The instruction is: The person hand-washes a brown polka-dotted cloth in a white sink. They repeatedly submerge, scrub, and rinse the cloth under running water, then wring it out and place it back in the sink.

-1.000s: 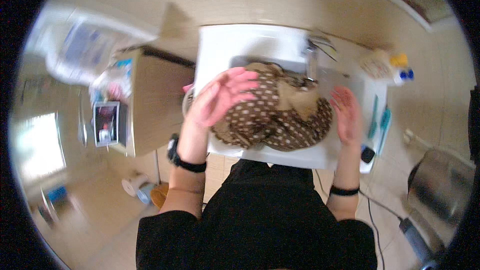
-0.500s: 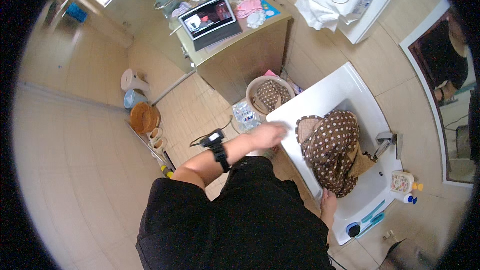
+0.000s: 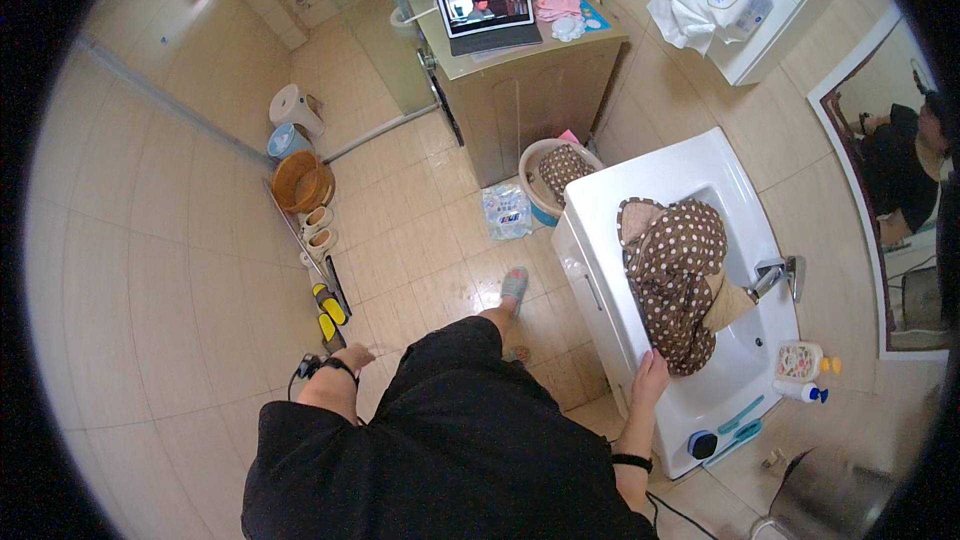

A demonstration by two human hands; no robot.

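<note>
A brown cloth with white polka dots and a tan lining (image 3: 675, 270) lies bunched in the white sink (image 3: 715, 165), partly under the faucet (image 3: 775, 278). My right hand (image 3: 650, 378) is at the sink's near rim, its fingers closed at the lower edge of the cloth. Well away from the sink, my left hand (image 3: 350, 356) hangs low beside my body; its fingers are slightly blurred but look apart, with nothing in them. A second polka-dot cloth (image 3: 563, 172) sits in a basin (image 3: 533, 155) on the floor beyond the sink.
A tablet (image 3: 487, 8) stands on a cabinet (image 3: 530, 100) among small clothes. Pump bottles (image 3: 798, 362), a brush (image 3: 748, 430) and a dark round scrubber (image 3: 702, 443) are on the sink's right end. A wooden tub (image 3: 303, 180) and slippers (image 3: 328, 305) line the left wall.
My left hand has drawn back from beside the sink to low at my left side. The view has shifted, showing more floor. My right hand stays at the cloth's lower edge.
</note>
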